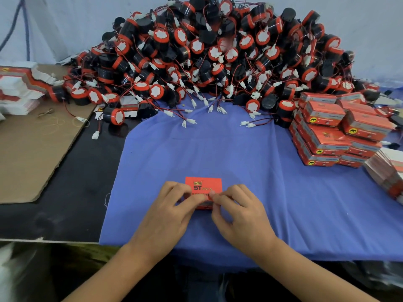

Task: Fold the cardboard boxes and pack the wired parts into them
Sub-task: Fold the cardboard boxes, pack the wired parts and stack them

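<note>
A small red cardboard box (203,185) with "ST" printed on top lies on the blue cloth (218,153) near the front edge. My left hand (170,212) grips its left side, fingers curled over the top. My right hand (237,214) pinches its near right edge with thumb and forefinger. The front of the box is hidden behind my fingers. A big heap of black-and-red wired parts (213,59) with white connectors fills the back of the table.
Closed red boxes (331,131) are stacked at the right. Flat box blanks lie at the far right (390,171) and at the back left (19,86). A brown cardboard sheet (32,149) with rubber bands lies on the left.
</note>
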`<action>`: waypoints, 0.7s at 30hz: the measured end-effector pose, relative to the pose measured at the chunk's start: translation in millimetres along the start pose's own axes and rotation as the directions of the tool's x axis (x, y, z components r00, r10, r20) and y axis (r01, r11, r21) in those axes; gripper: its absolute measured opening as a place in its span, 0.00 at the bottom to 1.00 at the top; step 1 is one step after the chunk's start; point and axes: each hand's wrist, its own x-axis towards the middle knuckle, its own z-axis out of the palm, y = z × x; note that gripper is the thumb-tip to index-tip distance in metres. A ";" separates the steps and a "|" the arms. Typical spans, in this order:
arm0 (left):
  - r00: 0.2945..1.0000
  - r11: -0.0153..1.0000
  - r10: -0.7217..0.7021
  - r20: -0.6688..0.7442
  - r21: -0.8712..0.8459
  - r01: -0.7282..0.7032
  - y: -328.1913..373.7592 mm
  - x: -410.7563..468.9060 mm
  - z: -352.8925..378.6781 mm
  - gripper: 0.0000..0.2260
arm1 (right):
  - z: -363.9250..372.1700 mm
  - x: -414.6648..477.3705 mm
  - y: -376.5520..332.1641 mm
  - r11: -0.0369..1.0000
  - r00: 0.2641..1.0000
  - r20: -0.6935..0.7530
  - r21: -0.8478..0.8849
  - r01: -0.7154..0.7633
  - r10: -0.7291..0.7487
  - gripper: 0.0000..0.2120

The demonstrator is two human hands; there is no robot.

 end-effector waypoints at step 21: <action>0.788 0.444 -0.570 0.230 -0.721 0.532 73.4 92.6 14.3 0.13 | -60.5 32.5 21.4 0.519 0.657 -0.032 0.642 -0.564 0.753 0.17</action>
